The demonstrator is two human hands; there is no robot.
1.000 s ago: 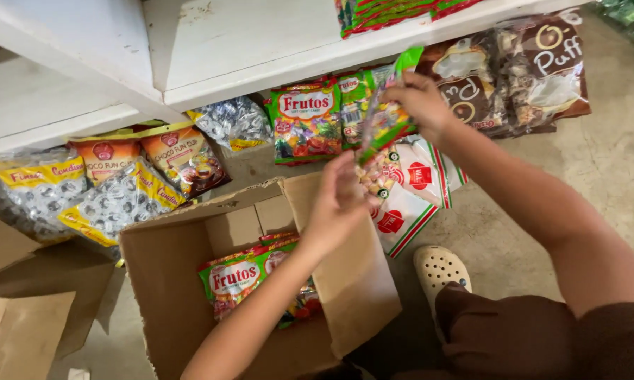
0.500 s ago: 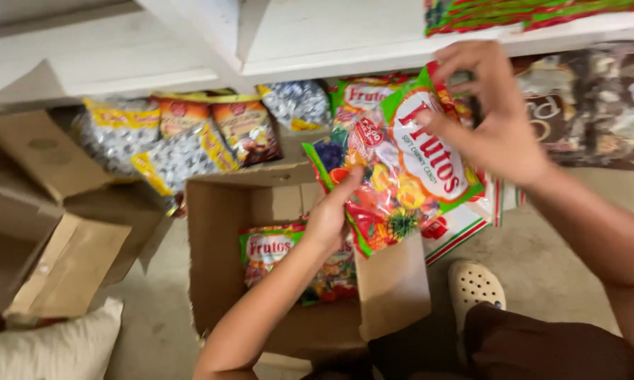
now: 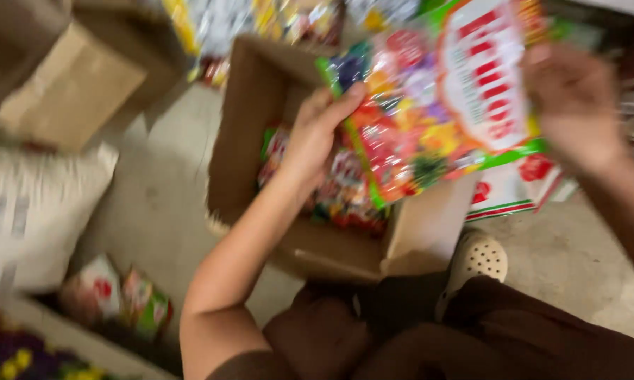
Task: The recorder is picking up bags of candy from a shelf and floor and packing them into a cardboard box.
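above open cardboard box, left hand pinching 9 o'clock edge of candy bag, right hand gripping 3 o'clock edge; advise keeping both grips firm, bag level.

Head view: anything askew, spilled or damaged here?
Nothing spilled or torn that the blur lets me see. Both hands, left hand and right hand, hold a colourful snack bag tilted above the open cardboard box.
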